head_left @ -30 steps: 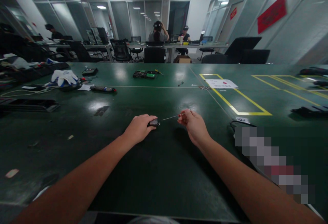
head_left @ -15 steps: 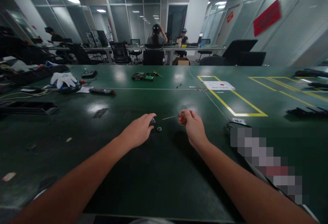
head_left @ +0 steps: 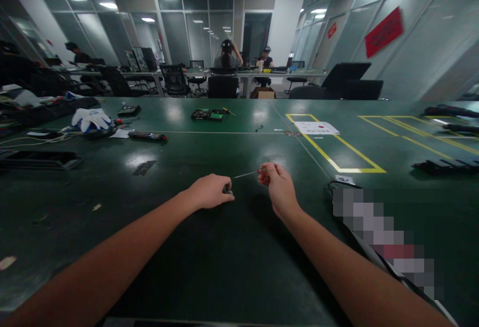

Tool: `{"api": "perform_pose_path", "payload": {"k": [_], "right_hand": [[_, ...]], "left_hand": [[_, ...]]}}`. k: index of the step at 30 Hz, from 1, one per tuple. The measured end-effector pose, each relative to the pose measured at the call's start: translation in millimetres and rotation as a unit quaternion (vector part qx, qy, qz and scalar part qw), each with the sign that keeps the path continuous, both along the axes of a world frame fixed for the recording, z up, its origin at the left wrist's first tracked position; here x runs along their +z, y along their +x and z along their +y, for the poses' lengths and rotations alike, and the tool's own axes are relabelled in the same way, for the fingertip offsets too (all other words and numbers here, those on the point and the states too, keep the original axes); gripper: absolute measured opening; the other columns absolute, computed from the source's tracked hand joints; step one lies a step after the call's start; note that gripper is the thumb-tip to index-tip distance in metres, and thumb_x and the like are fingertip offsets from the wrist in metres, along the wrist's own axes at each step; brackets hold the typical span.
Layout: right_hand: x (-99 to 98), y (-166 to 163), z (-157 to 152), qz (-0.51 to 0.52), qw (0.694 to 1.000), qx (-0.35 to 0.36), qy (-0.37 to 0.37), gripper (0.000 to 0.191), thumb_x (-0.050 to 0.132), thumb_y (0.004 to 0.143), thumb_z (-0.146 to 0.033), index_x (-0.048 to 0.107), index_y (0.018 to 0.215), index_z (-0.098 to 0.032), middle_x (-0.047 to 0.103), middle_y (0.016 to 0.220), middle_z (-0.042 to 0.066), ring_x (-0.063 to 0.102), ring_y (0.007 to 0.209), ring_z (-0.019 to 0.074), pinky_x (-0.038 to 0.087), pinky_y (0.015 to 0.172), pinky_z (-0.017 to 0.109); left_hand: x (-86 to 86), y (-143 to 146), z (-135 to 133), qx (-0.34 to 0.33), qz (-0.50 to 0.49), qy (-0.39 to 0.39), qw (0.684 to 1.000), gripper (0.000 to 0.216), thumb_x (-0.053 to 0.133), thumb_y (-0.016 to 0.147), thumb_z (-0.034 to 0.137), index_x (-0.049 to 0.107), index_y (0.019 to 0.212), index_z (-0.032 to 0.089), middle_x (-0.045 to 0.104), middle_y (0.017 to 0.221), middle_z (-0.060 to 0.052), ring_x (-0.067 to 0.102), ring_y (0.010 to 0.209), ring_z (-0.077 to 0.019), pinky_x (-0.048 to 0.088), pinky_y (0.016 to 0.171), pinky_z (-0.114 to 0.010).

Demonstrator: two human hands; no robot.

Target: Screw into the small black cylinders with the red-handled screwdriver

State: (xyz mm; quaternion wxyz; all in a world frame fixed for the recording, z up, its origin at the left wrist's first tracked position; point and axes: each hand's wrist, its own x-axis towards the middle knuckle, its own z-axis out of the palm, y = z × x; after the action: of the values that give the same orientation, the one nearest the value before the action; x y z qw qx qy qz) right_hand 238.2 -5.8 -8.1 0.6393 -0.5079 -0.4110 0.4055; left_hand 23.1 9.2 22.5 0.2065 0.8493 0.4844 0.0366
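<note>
My left hand (head_left: 209,191) rests on the green table (head_left: 224,247), fingers curled over a small dark metal part (head_left: 228,191) that peeks out at the fingertips. My right hand (head_left: 276,183) is closed in a pinch on a thin screwdriver (head_left: 247,173) with a red handle. Its slim shaft points left toward my left hand and stops just short of it. Most of the small part is hidden under my fingers.
White gloves (head_left: 91,117), cables and a dark pen-like tool (head_left: 147,137) lie at the far left. A green circuit board (head_left: 209,114) sits further back, a white sheet (head_left: 316,127) inside yellow tape lines to the right. People sit at desks behind.
My left hand let a small round part lie loose on the table half a second ago, then closed back over it. The right hand and screwdriver barely moved.
</note>
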Motion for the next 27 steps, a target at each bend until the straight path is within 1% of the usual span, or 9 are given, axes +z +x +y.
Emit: {"api": "perform_pose_path", "payload": {"k": [3,6,8,10,13,18,22,24,27], "right_hand": [[-0.9,1,1,0.001,1.000,0.004,0.003,0.030,0.065,0.086,-0.053,0.067,0.085,-0.023,0.065,0.072,0.001,0.061,0.067,0.0175,0.049,0.066,0.033],[-2.2,2,1,0.005,1.000,0.008,0.008,0.029,0.065,0.086,-0.053,0.067,0.085,-0.023,0.065,0.072,0.001,0.060,0.066,0.0170,0.049,0.065,0.032],[-3.2,3,2,0.005,1.000,0.011,0.008,0.029,0.065,0.086,-0.052,0.066,0.085,-0.023,0.066,0.072,0.001,0.060,0.066,0.0169,0.049,0.065,0.032],[-4.0,3,2,0.004,1.000,0.012,0.008,0.029,0.066,0.086,-0.053,0.067,0.085,-0.023,0.066,0.073,0.001,0.060,0.066,0.0168,0.049,0.065,0.032],[-4.3,2,2,0.005,1.000,0.013,0.007,0.031,0.067,0.085,-0.054,0.067,0.085,-0.023,0.066,0.073,0.001,0.060,0.066,0.0171,0.049,0.065,0.033],[-4.3,1,1,0.000,1.000,0.013,0.004,0.030,0.066,0.086,-0.054,0.068,0.085,-0.024,0.067,0.073,0.001,0.062,0.068,0.0177,0.050,0.066,0.033],[-5.3,2,2,-0.003,1.000,0.015,-0.001,0.030,0.067,0.086,-0.054,0.068,0.085,-0.024,0.067,0.074,0.002,0.061,0.068,0.0180,0.050,0.066,0.033],[-5.6,1,2,-0.002,1.000,0.017,-0.001,0.031,0.067,0.085,-0.055,0.068,0.085,-0.024,0.067,0.075,0.002,0.061,0.069,0.0183,0.050,0.066,0.033],[-5.7,1,1,0.001,1.000,0.015,0.000,0.031,0.068,0.084,-0.055,0.068,0.085,-0.024,0.067,0.074,0.002,0.061,0.068,0.0186,0.050,0.066,0.033]], "left_hand": [[4.3,-8,1,0.005,-0.029,-0.024,0.999,0.033,0.067,0.085,0.051,0.072,0.099,0.021,0.072,0.103,-0.009,0.068,0.086,-0.0246,0.045,0.065,-0.031],[6.8,-20,2,0.032,-0.084,-0.036,0.995,0.028,0.065,0.084,0.043,0.071,0.098,0.020,0.072,0.100,-0.008,0.067,0.086,-0.0229,0.047,0.069,-0.031],[6.1,-32,5,0.058,-0.139,-0.063,0.986,0.025,0.060,0.083,0.036,0.069,0.099,0.019,0.071,0.093,-0.007,0.065,0.081,-0.0208,0.046,0.069,-0.030],[4.6,-50,9,0.097,-0.209,-0.110,0.967,0.029,0.056,0.083,0.033,0.068,0.104,0.018,0.069,0.088,-0.006,0.061,0.072,-0.0177,0.044,0.064,-0.029],[4.6,-84,13,0.186,-0.335,-0.153,0.911,0.031,0.053,0.082,0.031,0.065,0.105,0.015,0.064,0.083,-0.003,0.052,0.062,-0.0134,0.036,0.056,-0.026],[16.4,-151,11,0.327,-0.525,-0.151,0.771,0.013,0.047,0.088,0.025,0.054,0.096,0.017,0.056,0.078,0.002,0.048,0.064,-0.0100,0.034,0.056,-0.024],[26.2,-209,4,0.449,-0.563,-0.105,0.686,0.012,0.045,0.094,0.024,0.052,0.091,0.015,0.057,0.075,0.004,0.046,0.064,-0.0077,0.036,0.061,-0.021],[27.3,-242,-2,0.500,-0.561,-0.073,0.656,0.013,0.043,0.094,0.021,0.052,0.088,0.014,0.059,0.073,0.004,0.048,0.064,-0.0082,0.040,0.065,-0.021],[25.0,-296,-11,0.542,-0.548,-0.026,0.636,0.010,0.044,0.093,0.016,0.053,0.087,0.012,0.060,0.071,0.003,0.052,0.066,-0.0093,0.045,0.069,-0.022]]}}
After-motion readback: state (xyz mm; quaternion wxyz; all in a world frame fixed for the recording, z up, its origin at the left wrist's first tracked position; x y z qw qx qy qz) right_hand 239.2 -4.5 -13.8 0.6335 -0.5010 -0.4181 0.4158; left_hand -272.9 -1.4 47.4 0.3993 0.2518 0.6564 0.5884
